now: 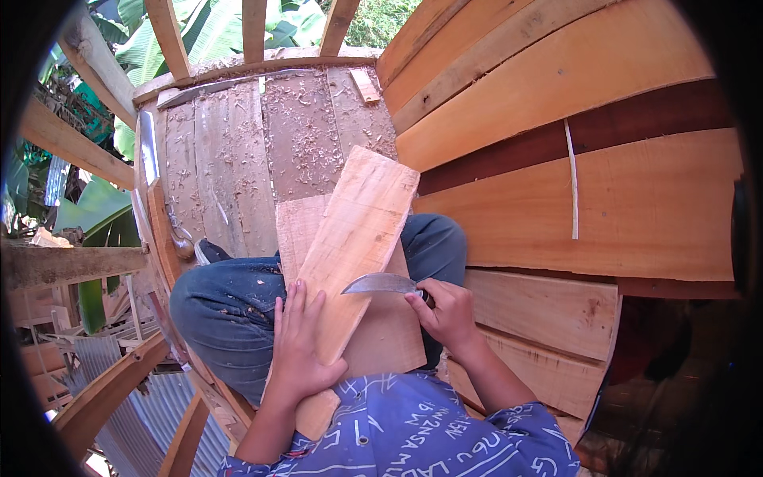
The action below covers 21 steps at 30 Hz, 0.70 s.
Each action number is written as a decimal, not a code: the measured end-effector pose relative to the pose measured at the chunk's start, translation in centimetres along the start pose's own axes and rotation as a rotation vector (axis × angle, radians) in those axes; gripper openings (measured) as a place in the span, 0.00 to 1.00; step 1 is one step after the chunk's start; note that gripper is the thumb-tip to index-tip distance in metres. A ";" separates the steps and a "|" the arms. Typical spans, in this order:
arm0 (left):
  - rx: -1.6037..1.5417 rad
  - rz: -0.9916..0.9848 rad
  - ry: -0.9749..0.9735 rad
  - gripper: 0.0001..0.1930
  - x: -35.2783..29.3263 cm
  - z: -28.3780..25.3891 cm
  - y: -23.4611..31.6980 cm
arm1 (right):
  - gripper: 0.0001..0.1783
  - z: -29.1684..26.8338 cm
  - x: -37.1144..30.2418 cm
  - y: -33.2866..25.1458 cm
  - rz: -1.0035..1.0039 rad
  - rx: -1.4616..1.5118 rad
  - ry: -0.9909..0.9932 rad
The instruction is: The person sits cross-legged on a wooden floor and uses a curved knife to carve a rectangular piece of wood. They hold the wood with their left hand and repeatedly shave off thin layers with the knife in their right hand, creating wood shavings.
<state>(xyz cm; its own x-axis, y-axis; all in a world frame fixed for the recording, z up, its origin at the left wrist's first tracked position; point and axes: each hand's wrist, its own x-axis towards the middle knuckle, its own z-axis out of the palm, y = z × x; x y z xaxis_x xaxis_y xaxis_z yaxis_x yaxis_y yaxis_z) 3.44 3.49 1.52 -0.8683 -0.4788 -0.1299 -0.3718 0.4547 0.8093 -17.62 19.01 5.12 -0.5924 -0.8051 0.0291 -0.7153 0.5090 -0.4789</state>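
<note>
Across my lap a long wooden board (362,211) lies at a slant, its far end pointing up and to the right. Beneath it rests a second, wider board (389,338). My left hand (304,346) lies on the near left part of the upper board, fingers stretched out along its edge. In my right hand (447,314) is a knife with a curved blade (380,283), fingers wrapped round its handle, which the hand mostly hides. The blade points left and lies over the right edge of the upper board; whether it touches the wood I cannot tell.
Wood shavings cover the plank floor (230,151) ahead. A small wood block (365,85) lies at the far wall. On the right rises a plank wall (644,199). Open wooden railing posts (167,36) stand at the far side and left, with corrugated metal sheets (179,405) below.
</note>
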 end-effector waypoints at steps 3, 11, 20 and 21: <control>0.001 -0.002 -0.002 0.48 -0.1 0.1 0.0 | 0.23 0.1 0.6 1.5 -0.026 -0.127 -0.062; -0.004 -0.032 0.030 0.48 0.2 0.2 0.4 | 0.31 0.4 1.9 1.6 0.011 -0.263 -0.041; 0.005 -0.017 0.013 0.48 0.1 0.1 0.3 | 0.32 -3.4 4.9 6.0 0.318 -0.278 0.060; 0.001 -0.024 0.009 0.48 0.0 0.2 0.3 | 0.32 -3.5 4.6 4.2 0.272 -0.240 0.002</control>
<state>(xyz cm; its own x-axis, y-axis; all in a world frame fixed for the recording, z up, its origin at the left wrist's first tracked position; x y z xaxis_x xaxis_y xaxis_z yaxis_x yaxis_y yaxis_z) 3.26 3.75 1.64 -0.8559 -0.4967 -0.1439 -0.3929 0.4437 0.8055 -24.64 18.54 6.31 -0.7733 -0.6302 -0.0696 -0.5980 0.7615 -0.2501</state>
